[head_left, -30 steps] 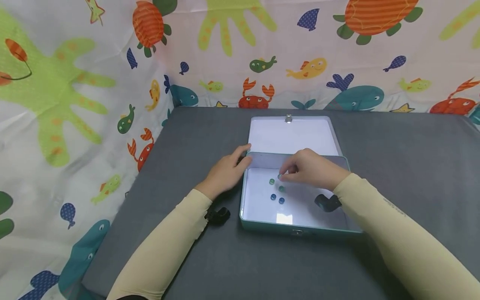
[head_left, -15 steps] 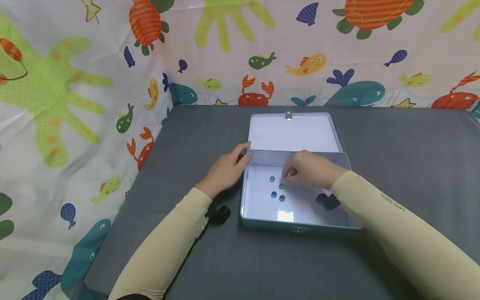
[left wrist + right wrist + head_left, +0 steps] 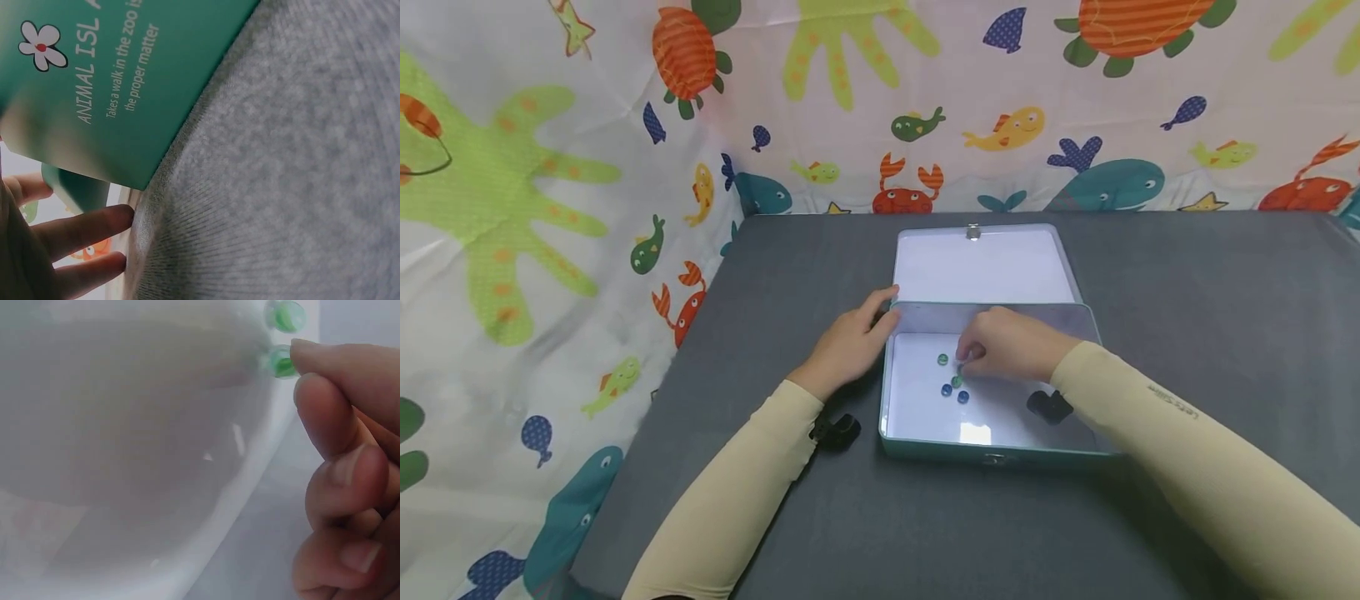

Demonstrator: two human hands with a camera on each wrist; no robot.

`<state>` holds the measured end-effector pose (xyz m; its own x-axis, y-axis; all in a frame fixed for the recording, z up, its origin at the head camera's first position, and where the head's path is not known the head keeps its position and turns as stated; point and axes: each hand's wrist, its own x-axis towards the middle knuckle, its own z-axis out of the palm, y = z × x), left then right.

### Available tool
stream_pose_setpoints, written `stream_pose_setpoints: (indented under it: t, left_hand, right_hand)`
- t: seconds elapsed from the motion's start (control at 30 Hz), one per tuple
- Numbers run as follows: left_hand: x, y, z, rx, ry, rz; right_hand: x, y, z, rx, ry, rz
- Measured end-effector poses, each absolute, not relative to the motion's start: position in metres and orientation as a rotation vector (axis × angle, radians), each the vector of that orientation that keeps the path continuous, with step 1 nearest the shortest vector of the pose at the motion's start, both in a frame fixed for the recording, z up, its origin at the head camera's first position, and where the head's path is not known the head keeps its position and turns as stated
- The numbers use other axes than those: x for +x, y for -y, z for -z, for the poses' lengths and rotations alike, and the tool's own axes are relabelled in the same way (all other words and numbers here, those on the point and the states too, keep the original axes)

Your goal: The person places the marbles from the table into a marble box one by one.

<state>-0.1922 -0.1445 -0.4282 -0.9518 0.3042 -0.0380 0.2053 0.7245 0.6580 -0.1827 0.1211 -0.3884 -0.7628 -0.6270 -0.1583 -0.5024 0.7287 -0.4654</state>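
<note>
An open teal metal box (image 3: 1000,456) with a white inside lies on the grey table. My left hand (image 3: 846,342) rests its outstretched fingers at the box's back left corner. In the left wrist view, the fingers (image 3: 87,228) lie beside the green printed side wall (image 3: 112,94). My right hand (image 3: 1011,343) reaches into the box. Its thumb and forefinger pinch a clear green marble (image 3: 282,362), partly hidden by the fingertips; another green marble (image 3: 289,315) lies close by. Also on the box floor are one green marble (image 3: 943,359) and two blue marbles (image 3: 947,390).
The box's lid (image 3: 985,265) is folded back on the table, with a metal clasp (image 3: 973,232) at its far edge. Sea-animal cloth (image 3: 850,158) hangs behind and to the left. Black wrist cameras (image 3: 1049,407) sit on both wrists.
My right hand has shifted slightly within the box, toward the near side. One green marble has moved a little left and nearer, toward the blue ones. My left hand stays in place.
</note>
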Motion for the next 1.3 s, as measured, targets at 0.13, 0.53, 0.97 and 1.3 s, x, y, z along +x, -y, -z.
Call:
stream_pose_setpoints:
  t: [0.13, 0.53, 0.97, 1.3]
  left_hand:
    - [-0.193, 0.144, 0.427, 0.425, -2.778, -1.058]
    - [-0.191, 0.141, 0.429, 0.405, -2.788, -1.077]
    - [-0.191, 0.139, 0.428, 0.423, -2.781, -1.080]
    - [-0.191, 0.144, 0.427, 0.427, -2.788, -1.031]
  right_hand:
    - [-0.183, -0.122, 0.384, -0.878, -2.647, 0.618]
    - [-0.182, -0.133, 0.366, -0.897, -2.706, 0.884]
    - [-0.173, -0.145, 0.357, -0.713, -2.724, 0.990]
    - [-0.170, -0.156, 0.356, -0.720, -2.742, 1.019]
